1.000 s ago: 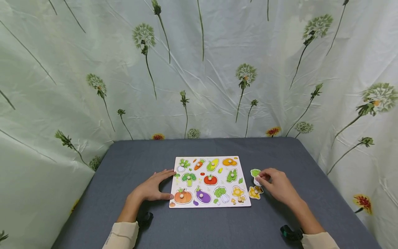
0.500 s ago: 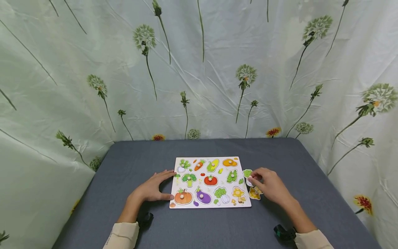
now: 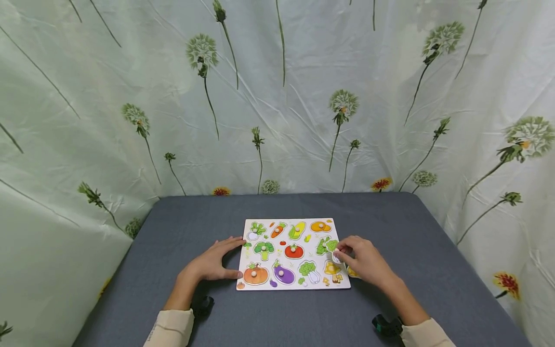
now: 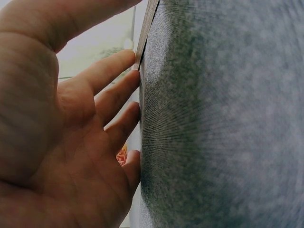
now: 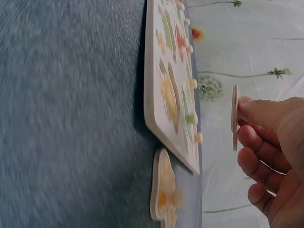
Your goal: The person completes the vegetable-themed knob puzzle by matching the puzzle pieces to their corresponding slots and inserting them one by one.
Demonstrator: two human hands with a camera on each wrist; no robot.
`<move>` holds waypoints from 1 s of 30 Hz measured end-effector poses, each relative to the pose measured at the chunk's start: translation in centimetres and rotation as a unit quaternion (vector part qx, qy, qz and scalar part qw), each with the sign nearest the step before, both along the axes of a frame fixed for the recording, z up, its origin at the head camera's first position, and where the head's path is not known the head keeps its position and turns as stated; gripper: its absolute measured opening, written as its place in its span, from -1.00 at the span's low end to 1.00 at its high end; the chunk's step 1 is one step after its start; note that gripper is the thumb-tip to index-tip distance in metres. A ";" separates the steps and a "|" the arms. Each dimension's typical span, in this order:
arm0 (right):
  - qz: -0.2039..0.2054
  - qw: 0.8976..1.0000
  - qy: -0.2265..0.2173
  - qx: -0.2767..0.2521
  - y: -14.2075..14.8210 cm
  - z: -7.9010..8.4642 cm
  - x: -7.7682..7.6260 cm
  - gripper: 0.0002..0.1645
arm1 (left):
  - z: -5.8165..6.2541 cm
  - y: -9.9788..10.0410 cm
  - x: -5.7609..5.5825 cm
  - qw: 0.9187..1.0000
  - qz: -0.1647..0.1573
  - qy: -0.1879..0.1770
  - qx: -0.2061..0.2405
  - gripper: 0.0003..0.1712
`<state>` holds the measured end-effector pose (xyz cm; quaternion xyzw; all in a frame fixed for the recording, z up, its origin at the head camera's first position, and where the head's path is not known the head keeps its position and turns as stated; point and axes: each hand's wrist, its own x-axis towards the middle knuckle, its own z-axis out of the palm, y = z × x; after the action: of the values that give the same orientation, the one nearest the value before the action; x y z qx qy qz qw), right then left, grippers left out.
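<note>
A white wooden vegetable puzzle board [image 3: 303,286] lies on the table, its seated pieces carrying small round knobs. My left hand [image 3: 212,261] rests at its left edge, thumb and fingers spread; the left wrist view shows the fingertips [image 4: 127,58] at that edge. My right hand [image 3: 363,259] pinches a bok choy puzzle piece [image 3: 332,245] by thumb and fingers, over the board's right edge. In the right wrist view this bok choy piece [image 5: 234,116] is edge-on and raised above the board. A mushroom puzzle piece [image 5: 163,187] lies beside the board, partly hidden by the right hand in the head view.
In the board's near row, the bok choy picture [image 3: 309,271] and the mushroom picture [image 3: 332,269] show no knobs. Grey-blue cloth covers the table [image 3: 277,318]. A white curtain [image 3: 277,111] with dandelion prints hangs behind and at the sides.
My right hand has carried the bok choy piece leftward, from above the table beside the board to over the board's right edge. The left hand has stayed in place.
</note>
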<state>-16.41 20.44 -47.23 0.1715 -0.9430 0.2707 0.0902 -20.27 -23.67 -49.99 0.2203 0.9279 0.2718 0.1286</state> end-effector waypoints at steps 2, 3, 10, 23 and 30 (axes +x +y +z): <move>0.005 1.000 -0.004 -0.003 -0.4 -0.1 0.0 -0.91 | 0.0 0.0 0.0 1.000 -0.001 0.001 0.001 0.10; 0.008 1.000 -0.005 -0.005 -0.5 -0.1 0.0 -0.91 | 0.0 0.0 0.1 1.000 -0.001 0.001 0.001 0.09; 0.030 0.999 -0.020 -0.021 -1.7 -0.3 0.0 -0.93 | 0.2 0.0 0.2 1.000 -0.002 0.002 0.001 0.09; 0.055 0.997 -0.033 -0.046 -3.2 -0.9 0.1 -0.94 | 0.4 0.0 0.1 1.000 0.000 0.000 -0.003 0.11; 0.074 0.995 -0.044 -0.059 -3.9 -1.3 0.2 -0.95 | 0.3 0.0 0.0 1.000 -0.003 -0.001 0.001 0.11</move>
<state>-16.17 16.54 -48.53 0.2232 -0.9132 0.3387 0.0386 -20.22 -23.71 -49.68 0.2227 0.9270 0.2722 0.1301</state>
